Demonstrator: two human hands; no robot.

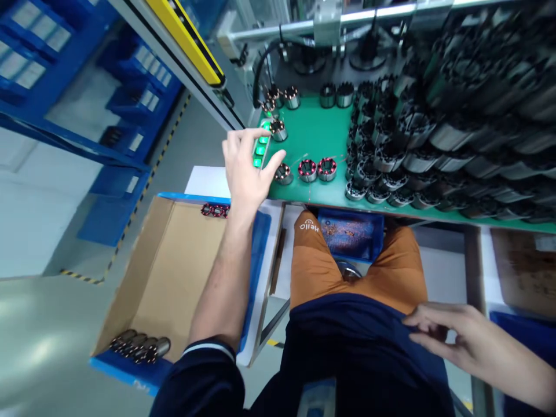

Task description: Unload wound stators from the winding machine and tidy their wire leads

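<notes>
My left hand (248, 165) reaches over the left edge of the green work mat (317, 127), thumb and index finger spread apart with nothing between them. Its index fingertip is by a strip of lit green buttons (260, 149); whether it touches the strip cannot be made out. Just beyond that fingertip stands a motor stator (278, 130) with copper ends. Near the thumb is another stator (284, 174). Two stators with red windings, one (307, 170) beside the other (326, 169), stand to the right. My right hand (456, 336) hovers beside my lap, fingers loosely curled and apart, holding nothing visible.
Stacked stators (417, 139) fill the mat's right side. A cardboard-lined box (182, 260) at the left holds red-wound stators (214, 210) and dark ones (139, 346). A blue bin (351, 234) sits beneath the bench. A metal rail (347, 20) crosses the back.
</notes>
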